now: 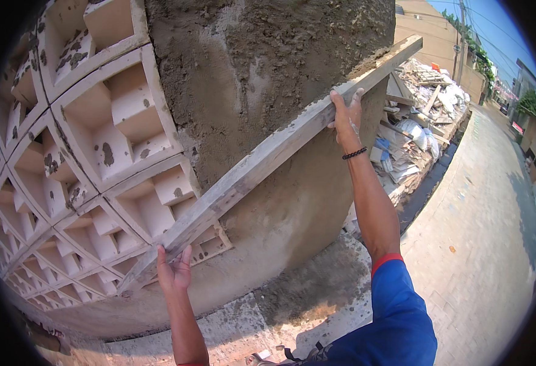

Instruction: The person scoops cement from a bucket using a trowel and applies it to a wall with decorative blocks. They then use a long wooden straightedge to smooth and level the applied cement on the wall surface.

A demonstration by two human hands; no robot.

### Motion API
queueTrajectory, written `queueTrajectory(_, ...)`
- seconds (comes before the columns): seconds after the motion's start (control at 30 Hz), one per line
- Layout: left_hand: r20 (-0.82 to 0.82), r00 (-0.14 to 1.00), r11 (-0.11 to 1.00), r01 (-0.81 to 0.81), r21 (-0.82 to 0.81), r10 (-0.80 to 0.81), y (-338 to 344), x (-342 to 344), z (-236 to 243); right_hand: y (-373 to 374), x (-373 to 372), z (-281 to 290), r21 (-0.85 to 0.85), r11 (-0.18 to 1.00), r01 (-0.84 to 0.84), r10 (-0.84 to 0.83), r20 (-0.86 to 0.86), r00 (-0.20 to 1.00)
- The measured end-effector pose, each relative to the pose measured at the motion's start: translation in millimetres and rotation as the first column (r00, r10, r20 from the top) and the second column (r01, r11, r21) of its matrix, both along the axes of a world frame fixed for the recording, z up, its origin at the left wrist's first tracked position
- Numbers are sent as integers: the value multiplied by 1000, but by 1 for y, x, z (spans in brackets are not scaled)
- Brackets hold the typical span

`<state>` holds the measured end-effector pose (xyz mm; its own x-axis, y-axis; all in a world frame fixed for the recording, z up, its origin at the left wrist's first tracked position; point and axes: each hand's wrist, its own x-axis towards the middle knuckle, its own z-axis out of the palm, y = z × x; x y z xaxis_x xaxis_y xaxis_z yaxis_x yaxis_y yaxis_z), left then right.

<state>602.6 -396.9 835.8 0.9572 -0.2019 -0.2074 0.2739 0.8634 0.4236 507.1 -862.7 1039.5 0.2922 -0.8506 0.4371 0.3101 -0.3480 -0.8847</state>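
Observation:
A long, grey, plaster-stained straightedge (252,168) lies slantwise against the wall, its right end higher than its left. My right hand (347,116), with a dark beaded bracelet at the wrist, is closed on its lower edge toward the upper end. Lower down, my left hand (174,268) grips the same edge near the other end, thumb and fingers partly hidden by the bar. Above the bar the wet grey plaster (304,61) is rough and lumpy; below it the plaster (286,213) looks smoother. Some mortar clings along the bar's upper edge.
Pale hollow decorative blocks (115,116), spotted with mortar, fill the wall at left. Dropped mortar (316,280) lies on the ground at the wall's foot. A rubble heap (414,122) stands beyond the wall's corner, beside a paved lane (463,244) at right.

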Motion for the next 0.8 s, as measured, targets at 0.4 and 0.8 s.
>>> queueTrajectory(0.4,-218,976,996,-8,94,28,51,20,-81,60,0,-79,90,992,-84,86,-18,996)
queueTrajectory(0.8,-206,975,973,-40,227,88,105,31,-146,92,6,-201,221,968,-117,121,-3,993)
